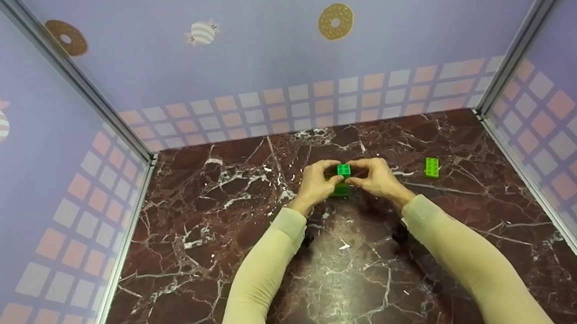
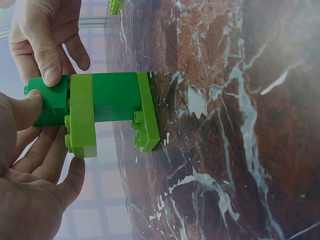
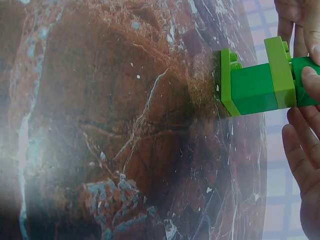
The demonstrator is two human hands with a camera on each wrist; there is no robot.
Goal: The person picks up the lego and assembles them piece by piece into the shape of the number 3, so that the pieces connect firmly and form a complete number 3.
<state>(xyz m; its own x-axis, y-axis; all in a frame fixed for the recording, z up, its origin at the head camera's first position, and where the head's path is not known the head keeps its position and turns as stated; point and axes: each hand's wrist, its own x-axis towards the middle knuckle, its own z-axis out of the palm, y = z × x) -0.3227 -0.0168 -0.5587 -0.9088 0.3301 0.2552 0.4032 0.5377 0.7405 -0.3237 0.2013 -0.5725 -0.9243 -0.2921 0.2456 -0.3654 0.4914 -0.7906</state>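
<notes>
With my left hand (image 1: pixel 316 184) and my right hand (image 1: pixel 378 179) I am pinching the top green block (image 1: pixel 343 169). It is over the upper lime brick (image 2: pixel 83 115), with a narrow gap between. Under them are the lower green block (image 2: pixel 117 96) and the bottom lime brick (image 2: pixel 148 112), on the marble surface (image 1: pixel 227 231). A loose lime brick (image 1: pixel 432 167) lies apart, to my right.

A dark red marbled tabletop (image 1: pixel 189 258), veined in white, is enclosed by lilac walls (image 1: pixel 272 58) printed with brown doughnuts (image 1: pixel 326 23) and striped candies (image 1: pixel 203 33); pink and white squares (image 1: pixel 278 112) are banded below, corners edged by metal strips (image 1: pixel 524 42).
</notes>
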